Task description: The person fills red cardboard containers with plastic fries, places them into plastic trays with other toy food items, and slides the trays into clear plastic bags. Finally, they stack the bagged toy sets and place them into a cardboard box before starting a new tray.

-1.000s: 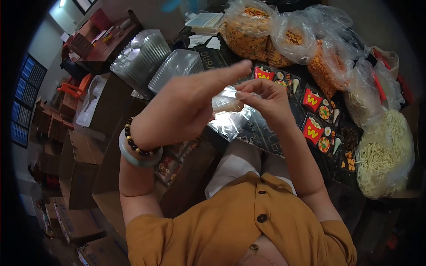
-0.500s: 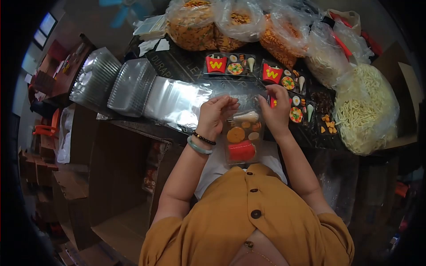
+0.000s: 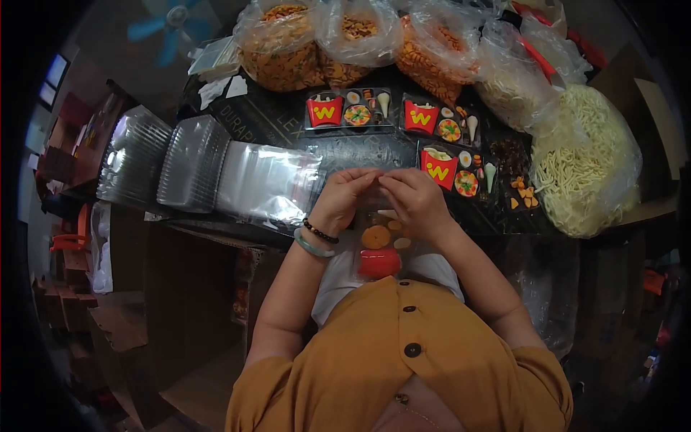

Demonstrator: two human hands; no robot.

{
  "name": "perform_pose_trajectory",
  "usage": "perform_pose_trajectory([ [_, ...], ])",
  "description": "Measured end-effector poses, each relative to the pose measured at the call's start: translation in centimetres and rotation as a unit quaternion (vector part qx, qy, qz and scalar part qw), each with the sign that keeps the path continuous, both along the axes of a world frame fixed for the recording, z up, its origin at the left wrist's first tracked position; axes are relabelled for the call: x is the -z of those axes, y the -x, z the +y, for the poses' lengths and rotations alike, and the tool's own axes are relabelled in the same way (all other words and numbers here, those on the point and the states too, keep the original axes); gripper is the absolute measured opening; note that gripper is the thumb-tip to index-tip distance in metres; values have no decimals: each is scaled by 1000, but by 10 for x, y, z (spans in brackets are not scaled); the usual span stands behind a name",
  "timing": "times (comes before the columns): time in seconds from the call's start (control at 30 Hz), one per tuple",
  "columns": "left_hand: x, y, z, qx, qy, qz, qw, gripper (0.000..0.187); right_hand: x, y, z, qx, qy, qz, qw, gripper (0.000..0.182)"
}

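A clear plastic bag (image 3: 366, 253) hangs in front of my lap with miniature food pieces inside, their undersides facing me. Among them are a red fries-box shape (image 3: 380, 263) and a round orange-brown piece (image 3: 376, 237). My left hand (image 3: 348, 194), with a bead bracelet and a pale bangle on its wrist, pinches the bag's top edge. Close against it, my right hand (image 3: 417, 204) is closed at the same edge, its fingertips meeting the left ones. Just beyond the right hand lies a filled tray (image 3: 439, 167) with a red fries box, an egg and a pizza.
Two more filled trays (image 3: 349, 109) (image 3: 440, 119) lie farther back. Stacked clear trays (image 3: 193, 164) and flat plastic bags (image 3: 268, 180) are on the left. Open sacks of small pieces (image 3: 281, 50) line the back; a sack of pale fries (image 3: 586, 162) stands right. Below is a cardboard box (image 3: 191, 302).
My hands have come together at the bag's top edge; the right hand moved down and left. The camera view has shifted slightly, and the bag sits a little lower.
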State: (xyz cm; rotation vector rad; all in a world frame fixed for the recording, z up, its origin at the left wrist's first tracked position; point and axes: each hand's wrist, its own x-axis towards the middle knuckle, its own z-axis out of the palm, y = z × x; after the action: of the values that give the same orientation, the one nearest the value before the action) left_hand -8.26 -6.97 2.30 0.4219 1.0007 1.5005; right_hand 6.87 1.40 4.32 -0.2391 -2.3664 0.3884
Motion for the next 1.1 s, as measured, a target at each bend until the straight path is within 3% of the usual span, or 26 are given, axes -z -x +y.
perform_pose_trajectory([
  [0.17,-7,6,-8,67,-31,21,997,18,-1,30,18,-48,-95,17,994,22],
  [0.23,-6,10,-10,83,-18,57,995,20,-1,36,21,-76,-129,-32,988,25],
  [0.37,-9,8,-13,88,9,83,993,20,8,44,20,-58,-39,-8,998,12],
  [0.4,-8,7,-14,69,4,67,995,20,6,44,19,-42,253,44,966,12],
  [0.43,-7,7,-13,50,-2,51,997,20,4,43,20,-23,522,92,848,14],
  [0.5,-3,10,-15,50,-29,48,997,22,-8,10,58,-16,656,254,710,20],
  [0.57,1,13,-18,53,-53,42,996,23,1,-47,110,120,559,389,722,20],
  [0.6,0,13,-18,49,-56,61,995,23,-2,-53,105,126,559,388,722,20],
  [0.67,0,13,-18,50,-59,75,994,22,-14,-67,88,217,427,227,848,21],
  [0.7,1,12,-18,44,-62,65,995,21,-7,-60,74,187,457,130,860,17],
  [0.77,2,13,-19,45,-63,53,996,19,4,-44,42,153,358,16,921,15],
  [0.8,1,14,-19,51,-74,56,994,16,9,-45,40,158,360,15,919,15],
  [0.87,2,15,-25,55,-84,58,993,14,13,-47,39,-41,529,-3,848,17],
  [0.9,3,16,-32,57,-97,131,985,12,11,-52,35,-41,531,-3,847,17],
  [0.93,3,15,-41,59,-109,202,971,9,5,-60,28,-55,464,-37,883,15],
  [0.97,4,15,-49,59,-107,203,972,9,3,-66,21,-68,394,-70,914,13],
  [1.03,7,10,-63,78,-137,332,930,7,19,-71,15,-78,356,-71,929,11],
  [1.1,12,2,-72,50,-151,260,953,9,30,-73,13,-87,341,-75,933,11],
])
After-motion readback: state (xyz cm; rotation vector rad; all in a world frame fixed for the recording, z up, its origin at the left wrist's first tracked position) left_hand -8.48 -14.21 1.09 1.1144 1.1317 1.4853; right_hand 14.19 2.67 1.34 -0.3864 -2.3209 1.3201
